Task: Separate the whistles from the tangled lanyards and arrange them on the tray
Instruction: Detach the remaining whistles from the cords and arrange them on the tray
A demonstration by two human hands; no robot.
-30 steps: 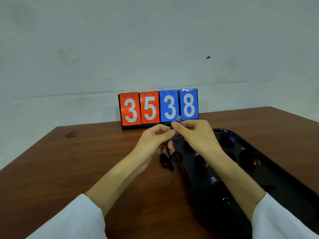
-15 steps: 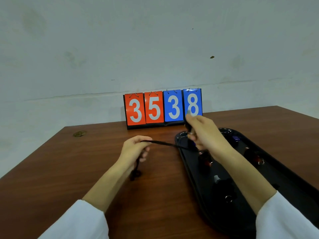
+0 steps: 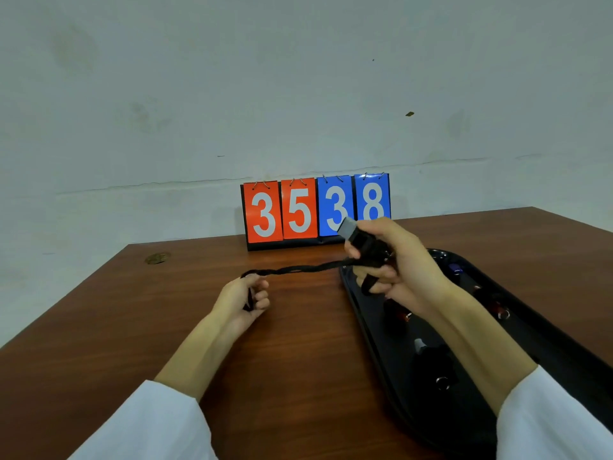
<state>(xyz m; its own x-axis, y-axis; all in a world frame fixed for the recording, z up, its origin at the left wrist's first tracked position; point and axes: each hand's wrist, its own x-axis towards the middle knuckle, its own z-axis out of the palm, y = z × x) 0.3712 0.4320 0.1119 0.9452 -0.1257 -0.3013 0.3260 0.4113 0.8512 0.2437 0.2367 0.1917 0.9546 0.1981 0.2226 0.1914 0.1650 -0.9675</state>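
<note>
My right hand [image 3: 398, 270] grips a black whistle [image 3: 360, 240] with a grey mouthpiece, held above the far left end of the black tray [image 3: 374, 327]. A twisted black lanyard [image 3: 298, 269] stretches taut from the whistle leftward to my left hand [image 3: 243, 302], whose fingers are curled round its other end. The left hand hovers over the bare table left of the tray. Several whistles lie in the tray: a red-and-black one [image 3: 398, 313], a black one with a white tip [image 3: 431, 363], another red one [image 3: 494, 307] and a blue one [image 3: 457, 269].
A flip scoreboard [image 3: 315, 210] reading 3538 stands at the table's far edge, just behind my right hand. The wooden table [image 3: 132, 327] extends left of the tray. A small brownish spot [image 3: 157, 258] marks the far left corner. A pale wall rises behind.
My hands have moved apart: the left pulled the lanyard out to the left while the right lifted the whistle, drawing the cord taut and twisted between them.
</note>
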